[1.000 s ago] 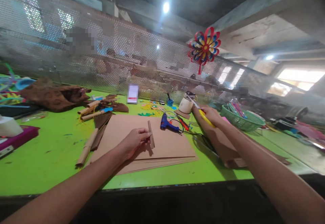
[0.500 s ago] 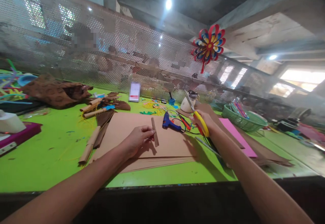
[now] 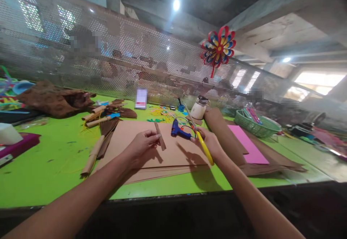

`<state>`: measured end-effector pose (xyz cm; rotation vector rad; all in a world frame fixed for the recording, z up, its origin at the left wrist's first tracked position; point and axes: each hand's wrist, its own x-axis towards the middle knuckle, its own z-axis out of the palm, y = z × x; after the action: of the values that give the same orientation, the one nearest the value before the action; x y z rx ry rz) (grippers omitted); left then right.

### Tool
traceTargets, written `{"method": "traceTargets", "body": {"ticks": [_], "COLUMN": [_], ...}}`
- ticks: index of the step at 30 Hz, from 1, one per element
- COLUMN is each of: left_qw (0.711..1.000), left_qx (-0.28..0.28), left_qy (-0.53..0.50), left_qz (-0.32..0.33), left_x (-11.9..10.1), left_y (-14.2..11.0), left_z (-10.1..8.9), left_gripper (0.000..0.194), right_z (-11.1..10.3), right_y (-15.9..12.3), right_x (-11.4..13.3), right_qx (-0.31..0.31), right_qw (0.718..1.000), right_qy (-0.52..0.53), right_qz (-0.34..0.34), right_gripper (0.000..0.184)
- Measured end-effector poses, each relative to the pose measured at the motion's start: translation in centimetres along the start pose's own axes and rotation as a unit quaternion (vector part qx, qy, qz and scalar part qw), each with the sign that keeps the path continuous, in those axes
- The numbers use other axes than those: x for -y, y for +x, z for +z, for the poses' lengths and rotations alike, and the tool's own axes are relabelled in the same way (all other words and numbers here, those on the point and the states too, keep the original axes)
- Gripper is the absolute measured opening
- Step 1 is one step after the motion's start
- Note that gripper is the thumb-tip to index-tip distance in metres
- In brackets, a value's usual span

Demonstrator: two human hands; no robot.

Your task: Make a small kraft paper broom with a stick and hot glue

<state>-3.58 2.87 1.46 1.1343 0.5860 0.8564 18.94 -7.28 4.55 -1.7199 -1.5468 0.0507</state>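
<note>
My left hand (image 3: pixel 146 144) pinches a narrow brown paper strip (image 3: pixel 160 136) between thumb and fingers, just above a stack of tan paper sheets (image 3: pixel 130 130). To the right, my right hand (image 3: pixel 210 143) is closed on a pair of scissors (image 3: pixel 204 147) with yellow handles; their blades point up and away to the left. Behind the hands, a blue glue gun (image 3: pixel 179 130) lies on the far right part of the stack, close to the scissors.
Rolled brown paper pieces (image 3: pixel 93 156) lie left of the stack. Brown sheets (image 3: pixel 225 134) and a pink sheet (image 3: pixel 248 147) are at the right, near a green basket (image 3: pixel 257 125). A white jug (image 3: pixel 198 109) and a propped phone-like card (image 3: pixel 141 98) stand behind. A brown bag (image 3: pixel 54 100) sits far left.
My right hand has moved left and nearer with the scissors, toward the paper strip. My left hand, still pinching the strip, has shifted slightly left in view as the camera turned a little.
</note>
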Motion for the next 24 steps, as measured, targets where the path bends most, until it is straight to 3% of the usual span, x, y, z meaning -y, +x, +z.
{"method": "traceTargets", "body": {"ticks": [4, 8, 15, 24], "left_qw": [1.000, 1.000, 1.000, 0.998], "left_qx": [0.002, -0.016, -0.009, -0.060], "left_qy": [-0.003, 0.001, 0.006, -0.011], "left_qz": [-0.002, -0.003, 0.000, 0.017], "left_x": [0.0, -0.2, 0.0, -0.2], "left_y": [0.0, -0.1, 0.2, 0.2], "left_z": [0.2, 0.1, -0.2, -0.2], "left_gripper": [0.024, 0.023, 0.025, 0.017], "right_z": [1.8, 3.5, 3.1, 3.2], "right_y": [-1.9, -2.8, -2.7, -3.3], "right_x": [1.9, 3.1, 2.8, 3.1], "right_qx": [0.075, 0.078, 0.076, 0.087], "right_qw": [0.997, 0.994, 0.995, 0.996], "right_qy": [-0.006, -0.053, -0.057, -0.032], "right_qz": [-0.023, -0.047, -0.007, 0.009], "right_gripper": [0.037, 0.036, 0.037, 0.041]}}
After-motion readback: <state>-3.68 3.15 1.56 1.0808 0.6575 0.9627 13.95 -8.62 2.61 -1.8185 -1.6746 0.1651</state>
